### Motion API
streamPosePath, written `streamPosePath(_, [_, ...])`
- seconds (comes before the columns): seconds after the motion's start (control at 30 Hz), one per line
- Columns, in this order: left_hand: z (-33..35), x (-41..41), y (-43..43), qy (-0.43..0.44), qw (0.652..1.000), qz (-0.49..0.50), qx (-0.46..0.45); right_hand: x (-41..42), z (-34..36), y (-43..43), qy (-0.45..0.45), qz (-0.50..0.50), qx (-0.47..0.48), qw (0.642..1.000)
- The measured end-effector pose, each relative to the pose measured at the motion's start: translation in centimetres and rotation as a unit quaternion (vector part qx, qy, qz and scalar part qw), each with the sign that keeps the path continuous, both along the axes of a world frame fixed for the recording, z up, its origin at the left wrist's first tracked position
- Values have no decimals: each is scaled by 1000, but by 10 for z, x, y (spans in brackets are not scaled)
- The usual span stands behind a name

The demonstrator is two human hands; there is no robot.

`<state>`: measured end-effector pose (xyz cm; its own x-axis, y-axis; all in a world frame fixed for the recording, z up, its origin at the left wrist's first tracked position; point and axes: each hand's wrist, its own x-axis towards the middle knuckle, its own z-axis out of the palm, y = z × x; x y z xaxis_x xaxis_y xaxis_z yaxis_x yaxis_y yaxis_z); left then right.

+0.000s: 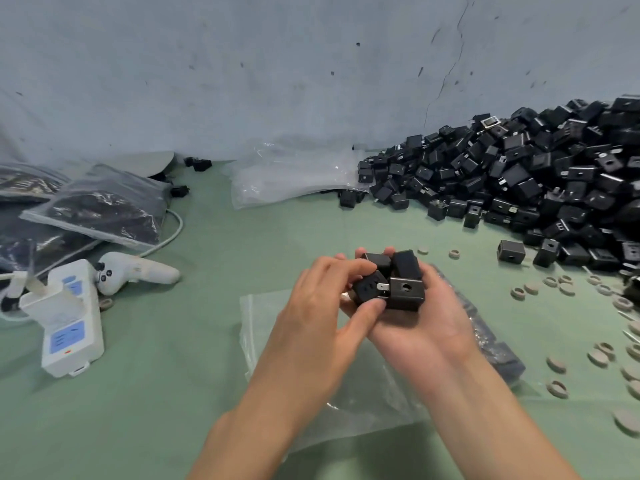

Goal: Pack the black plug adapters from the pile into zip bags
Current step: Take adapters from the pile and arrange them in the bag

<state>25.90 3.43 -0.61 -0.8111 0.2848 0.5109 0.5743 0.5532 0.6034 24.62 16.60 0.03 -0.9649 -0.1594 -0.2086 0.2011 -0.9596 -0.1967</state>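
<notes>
Well to the left of the big pile (pixel 519 178) of black plug adapters, both hands meet low over the green table (pixel 138 410). The left hand (pixel 322 299) has its grip closed on a single adapter (pixel 369 291), thumb under it and fingertips curled over its top; a flat metal prong sticks out of its face toward the pile. The right hand (pixel 415 327) lies palm up, its grip curled round a cluster of adapters (pixel 405 278), small black cubes packed side by side, one showing a round hole in its face. The pinched adapter touches that cluster. Directly beneath the hands a clear zip bag (pixel 270 327) lies flat on the table; the end of it nearer the pile looks dark with adapters inside, though that part is blurred. The pile itself banks up against the grey wall (pixel 242 81) and spills loose pieces toward the hands. Between the pile's near edge and the hands, pale rings (pixel 556 363) lie scattered. At the pile's left edge rests a stack of empty bags (pixel 287 178), and much farther left lie filled bags (pixel 100 209), a white controller (pixel 138 271) and a white power strip (pixel 69 323).
</notes>
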Motion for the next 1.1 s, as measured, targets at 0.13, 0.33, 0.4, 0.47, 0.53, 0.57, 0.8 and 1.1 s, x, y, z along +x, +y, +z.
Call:
streamPosePath(0.13, [0,5,-3,21,999,7,45,3,2,-1,-23,-4,-11,1000])
streamPosePath(0.33, [17,1,-27,-38,966,70,244,10,7,7,-56,-51,-78,994])
streamPosePath(0.4, [19,-7,-47,-77,946,123,289,7,8,12,-67,-60,-82,993])
streamPosePath(0.47, [17,-14,-76,-123,932,199,278,3,6,21,-76,-70,-77,992])
streamPosePath(0.53, [7,-16,-103,-195,926,255,199,-2,3,33,-72,-80,-67,992])
streamPosePath(0.57, [0,-16,-112,-236,922,266,153,-3,1,39,-70,-88,-66,992])
streamPosePath(0.8, [-16,0,-100,-298,938,137,109,-11,-7,63,-53,-122,-75,988])
streamPosePath(1.1, [-37,-7,-90,-179,976,33,-117,-11,-12,68,-44,-110,-44,992])
